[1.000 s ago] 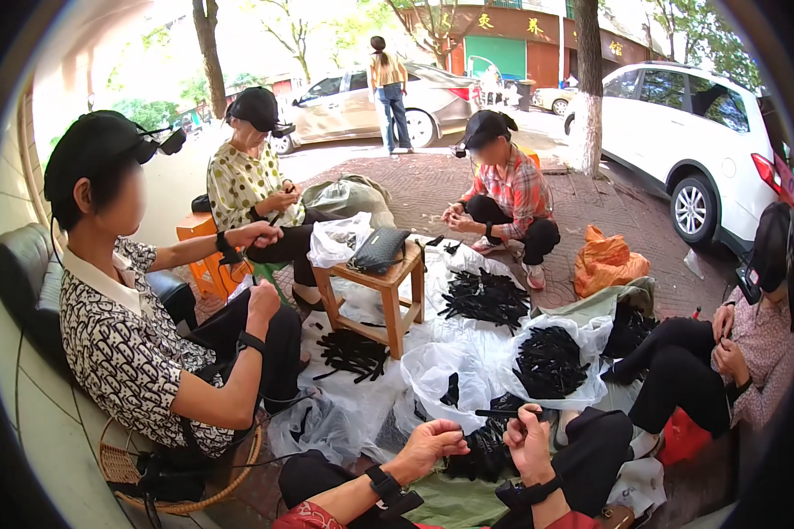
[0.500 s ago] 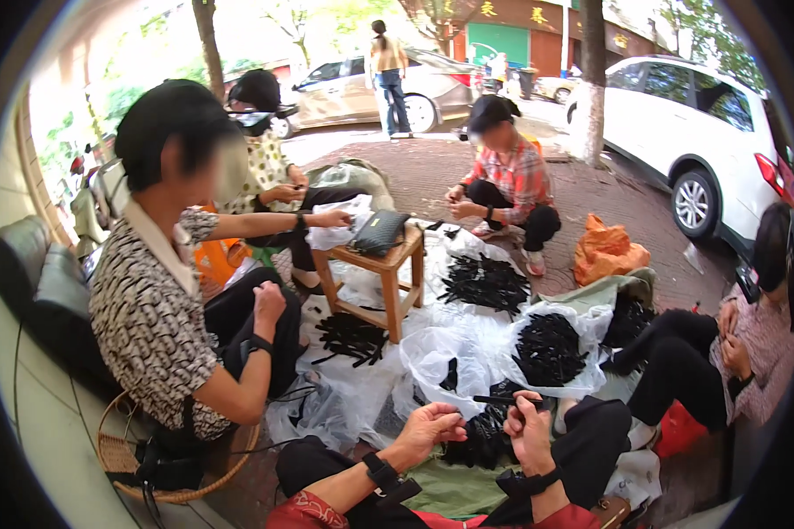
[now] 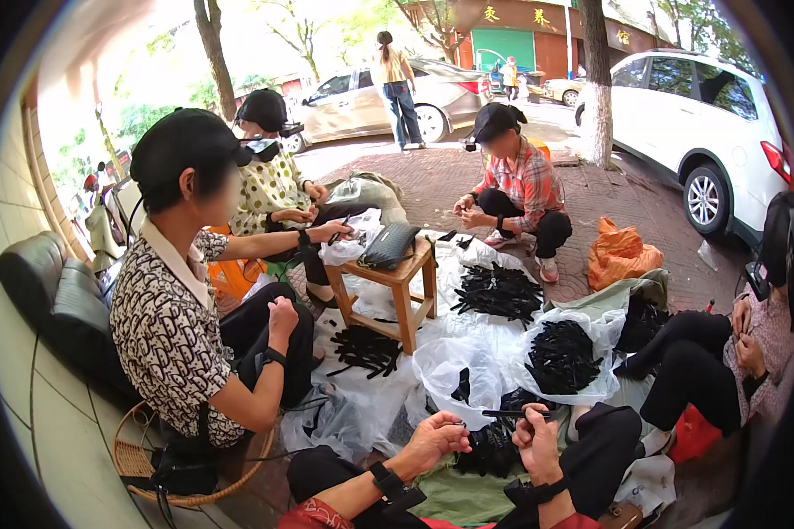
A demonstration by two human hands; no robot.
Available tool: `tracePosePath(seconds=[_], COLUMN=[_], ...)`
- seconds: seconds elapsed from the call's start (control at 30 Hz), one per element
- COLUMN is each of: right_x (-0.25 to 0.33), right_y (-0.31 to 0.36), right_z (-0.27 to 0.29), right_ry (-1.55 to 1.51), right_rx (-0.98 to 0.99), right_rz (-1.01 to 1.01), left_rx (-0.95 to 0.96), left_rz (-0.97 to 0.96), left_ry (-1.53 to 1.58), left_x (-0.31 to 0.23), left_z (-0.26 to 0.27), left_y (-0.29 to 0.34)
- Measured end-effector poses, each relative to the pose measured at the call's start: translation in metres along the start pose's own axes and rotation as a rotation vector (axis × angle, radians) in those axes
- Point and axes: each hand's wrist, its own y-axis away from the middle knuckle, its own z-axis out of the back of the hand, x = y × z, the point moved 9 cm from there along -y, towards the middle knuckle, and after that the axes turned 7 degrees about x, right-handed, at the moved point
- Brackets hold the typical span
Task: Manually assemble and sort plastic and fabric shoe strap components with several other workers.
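Observation:
In my right hand (image 3: 538,445), raised over my lap, a thin black stick-like piece (image 3: 503,413) is pinched between thumb and fingers and points left. My left hand (image 3: 434,443) is closed in a pinch just left of the piece's tip, apart from it. Something tiny may be at its fingertips, too small to name. Below and between my hands lies a heap of similar black pieces (image 3: 489,454), partly in dark plastic. Green cloth (image 3: 468,494) covers my lap.
Ahead, clear plastic bags (image 3: 441,360) and piles of black pieces (image 3: 499,292) lie on white sheeting. A wooden stool (image 3: 400,295) holds a black pouch (image 3: 390,246). Several people sit or squat around; a wicker basket (image 3: 132,454) is at left, an orange bag (image 3: 622,256) at right.
The view has shifted, so the scene sits lower and further right. My hands keep their grips. The person at left has lifted a hand at the white bag, now with something dark in it.

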Motion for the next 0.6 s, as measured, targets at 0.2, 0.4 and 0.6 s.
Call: tracePosePath(seconds=[0.2,0.4,0.6], right_x=[0.001,0.001,0.005], right_y=[-0.001,-0.002,-0.002], right_z=[0.01,0.014,0.017], right_ry=[-0.016,-0.053,0.026], right_rx=[-0.024,-0.04,-0.028], right_rz=[0.007,0.018,0.024], left_rx=[-0.002,-0.038,-0.081], left_rz=[0.059,0.106,0.175], left_ry=[0.052,-0.081,-0.059], left_x=[0.011,0.019,0.032], left_z=[-0.001,0.01,0.018], left_y=[-0.003,-0.005,-0.009])
